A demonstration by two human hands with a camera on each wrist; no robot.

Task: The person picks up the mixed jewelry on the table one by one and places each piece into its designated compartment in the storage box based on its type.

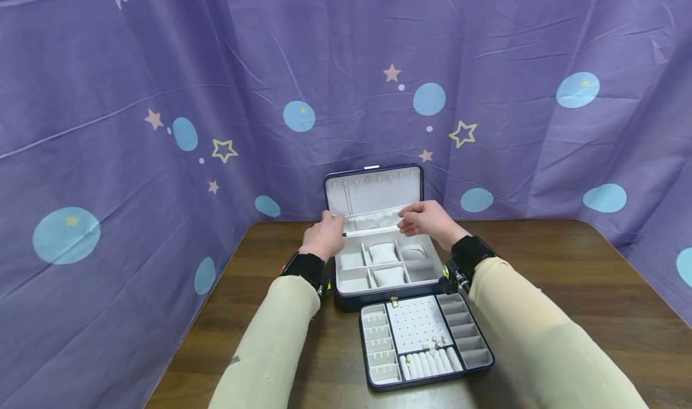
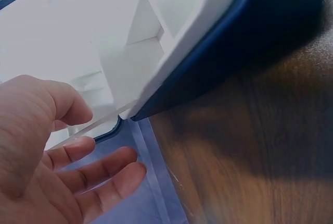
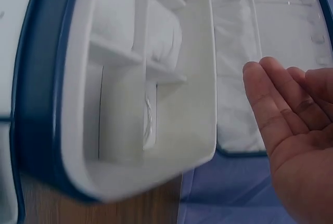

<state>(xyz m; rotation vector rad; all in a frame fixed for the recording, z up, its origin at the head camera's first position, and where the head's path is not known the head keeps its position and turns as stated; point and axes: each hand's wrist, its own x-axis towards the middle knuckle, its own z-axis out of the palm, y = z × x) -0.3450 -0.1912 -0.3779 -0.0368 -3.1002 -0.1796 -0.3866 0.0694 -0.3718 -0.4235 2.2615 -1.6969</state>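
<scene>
A dark blue jewelry box (image 1: 359,302) with a white compartmented inside stands with its lid (image 1: 378,190) raised. Across the lower lid runs a gathered white fabric pocket (image 3: 237,67). My left hand (image 1: 323,236) is at the pocket's left end. In the left wrist view, a thin pale strip (image 2: 106,118) passes between its thumb and forefinger; whether they pinch it is unclear. My right hand (image 1: 429,221) hovers by the pocket's right end, its fingers (image 3: 268,99) fairly straight, nothing visible held. White cushions (image 1: 383,253) and a bracelet (image 1: 414,252) lie in the compartments.
In front of the box lies a jewelry tray (image 1: 419,325) with ring rolls, side compartments and several small earrings. Both stand on a brown wooden table (image 1: 540,265). A purple curtain (image 1: 346,66) hangs behind and at the left.
</scene>
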